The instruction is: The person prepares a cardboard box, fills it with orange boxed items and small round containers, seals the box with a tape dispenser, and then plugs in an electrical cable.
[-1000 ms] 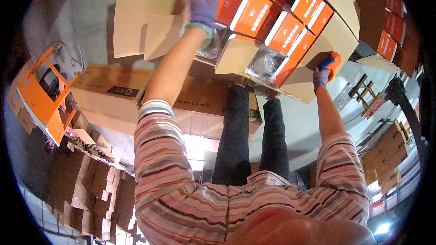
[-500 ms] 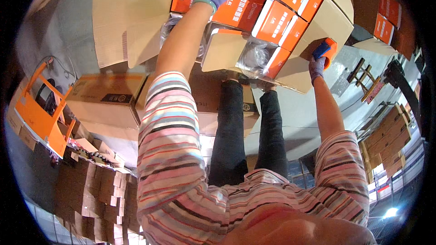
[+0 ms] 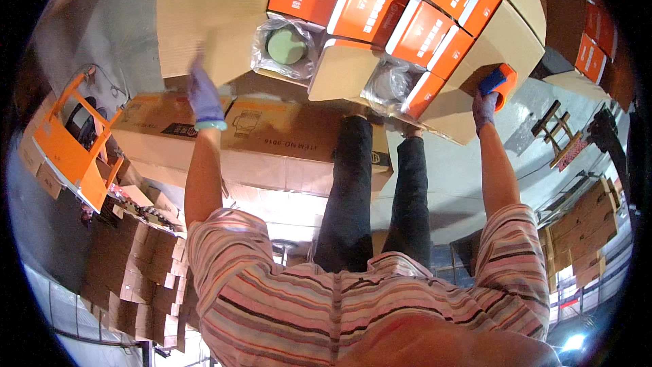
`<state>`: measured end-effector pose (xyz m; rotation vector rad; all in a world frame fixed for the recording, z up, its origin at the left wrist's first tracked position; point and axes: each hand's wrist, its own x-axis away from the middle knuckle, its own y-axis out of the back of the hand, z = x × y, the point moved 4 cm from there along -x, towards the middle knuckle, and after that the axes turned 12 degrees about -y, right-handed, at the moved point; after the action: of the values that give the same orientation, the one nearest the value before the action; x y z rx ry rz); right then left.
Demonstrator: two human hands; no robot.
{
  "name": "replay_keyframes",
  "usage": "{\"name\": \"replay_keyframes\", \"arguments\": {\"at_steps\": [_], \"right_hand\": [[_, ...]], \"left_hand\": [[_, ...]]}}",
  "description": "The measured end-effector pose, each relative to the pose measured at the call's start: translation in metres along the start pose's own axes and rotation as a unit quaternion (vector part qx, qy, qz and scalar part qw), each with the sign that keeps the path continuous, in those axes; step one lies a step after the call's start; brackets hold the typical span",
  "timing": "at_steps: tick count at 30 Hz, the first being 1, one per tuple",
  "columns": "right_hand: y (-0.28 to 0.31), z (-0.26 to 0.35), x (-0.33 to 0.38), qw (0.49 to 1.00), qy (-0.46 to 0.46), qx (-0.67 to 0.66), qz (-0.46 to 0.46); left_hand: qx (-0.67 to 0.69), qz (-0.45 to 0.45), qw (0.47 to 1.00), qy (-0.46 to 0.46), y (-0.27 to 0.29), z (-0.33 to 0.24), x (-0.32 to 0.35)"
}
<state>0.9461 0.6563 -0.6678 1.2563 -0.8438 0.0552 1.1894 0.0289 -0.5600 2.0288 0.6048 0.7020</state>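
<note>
A big open cardboard carton (image 3: 502, 34) stands in front of me, packed with several orange boxes (image 3: 370, 7). Two round items in clear plastic wrap (image 3: 285, 44) lie at its near side. My left hand (image 3: 204, 98), in a purple glove and blurred, reaches up to the lower edge of the carton's left flap (image 3: 204, 13) with its fingers stretched and holds nothing. My right hand (image 3: 484, 107), also gloved, grips an orange and blue hand tool (image 3: 499, 81) against the carton's right near corner. My legs in dark trousers (image 3: 350, 190) stand below the carton.
A long flat cardboard carton (image 3: 272, 143) lies under the open one. An orange hand cart (image 3: 71, 146) stands at the left, with stacked cartons (image 3: 129, 278) below it. More cartons (image 3: 581, 231) and a wooden frame (image 3: 557, 132) are at the right, and another carton of orange boxes (image 3: 598, 41) at the top right.
My left hand has come off the orange boxes and dropped down to the left flap's edge. My right hand stays at the carton's right corner with the tool.
</note>
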Motion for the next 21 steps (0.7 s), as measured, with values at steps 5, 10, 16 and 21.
{"name": "replay_keyframes", "arguments": {"at_steps": [5, 10, 16, 21], "right_hand": [[0.001, -0.017, -0.012, 1.0, 0.007, 0.008, -0.01], [-0.007, -0.024, -0.026, 0.997, 0.078, -0.025, -0.002], [-0.007, -0.017, -0.016, 0.999, 0.044, 0.02, 0.012], [-0.005, -0.023, -0.02, 0.995, 0.089, 0.026, -0.026]], "left_hand": [[0.111, 0.281, 0.928, -0.219, -0.086, -0.076, 0.049], [-0.184, 0.163, 0.916, -0.316, -0.18, -0.077, 0.067], [0.129, 0.181, 0.954, -0.202, -0.15, -0.108, 0.062], [-0.219, 0.021, 0.96, -0.175, -0.136, -0.139, 0.06]]}}
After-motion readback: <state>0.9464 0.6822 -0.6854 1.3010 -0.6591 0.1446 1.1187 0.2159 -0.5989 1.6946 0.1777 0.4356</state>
